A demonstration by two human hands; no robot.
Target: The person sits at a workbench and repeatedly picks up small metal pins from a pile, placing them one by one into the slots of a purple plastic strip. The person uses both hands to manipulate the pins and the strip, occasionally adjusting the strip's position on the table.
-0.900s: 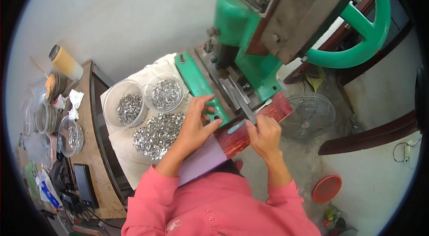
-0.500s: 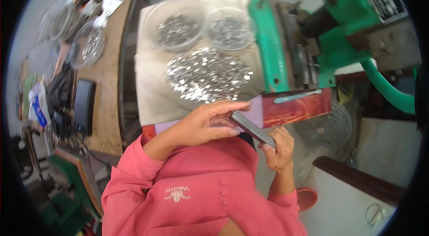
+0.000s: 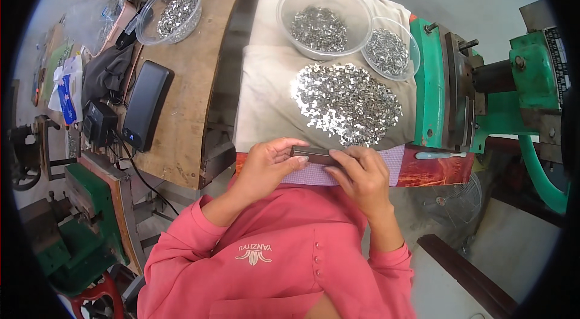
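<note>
We've got the dark bar point(image 3: 313, 155) spanning both hands — left hand point(image 3: 269, 165) pinched on its left end, right hand point(image 3: 368, 177) gripping its right — near side of the metal-piece pile point(image 3: 350, 104).

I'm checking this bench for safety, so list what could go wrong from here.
The dark bar, gripped near its ends by the left hand and right hand, could slip and fall.

The loose metal pieces, heaped on the cloth just beyond the hands, might scatter if knocked.
</note>
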